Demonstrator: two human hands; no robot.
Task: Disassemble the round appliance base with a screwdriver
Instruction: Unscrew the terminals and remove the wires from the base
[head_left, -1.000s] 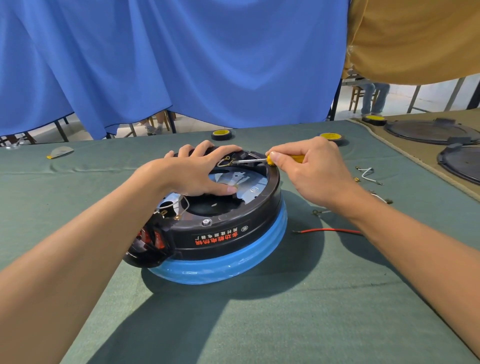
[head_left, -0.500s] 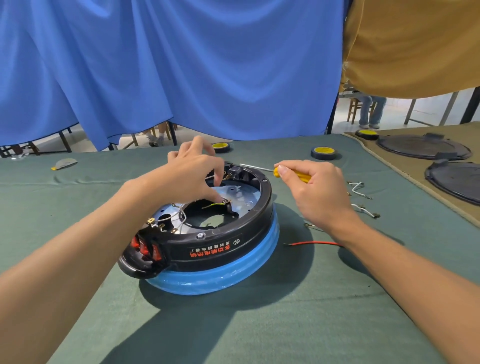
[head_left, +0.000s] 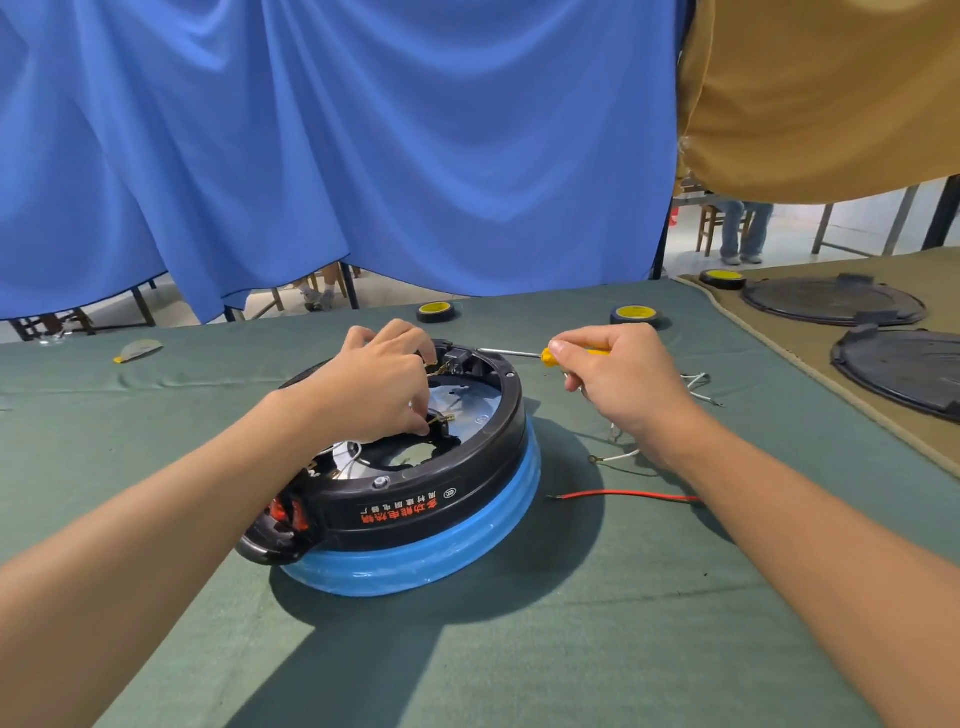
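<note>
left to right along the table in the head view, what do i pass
grey scrap → round appliance base → red wire → near black cover. The tape rolls, white wires and screwdriver overlap these sideways, so they are left out.

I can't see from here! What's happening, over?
Left hand pinching yellow wire inside base. Right hand holding screwdriver, tip at far rim. Red wire lies clear.

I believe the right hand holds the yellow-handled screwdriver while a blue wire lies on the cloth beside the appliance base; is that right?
Not quite: the wire beside the appliance base is red, not blue, as the head view shows. The right hand does hold the yellow-handled screwdriver.
</note>
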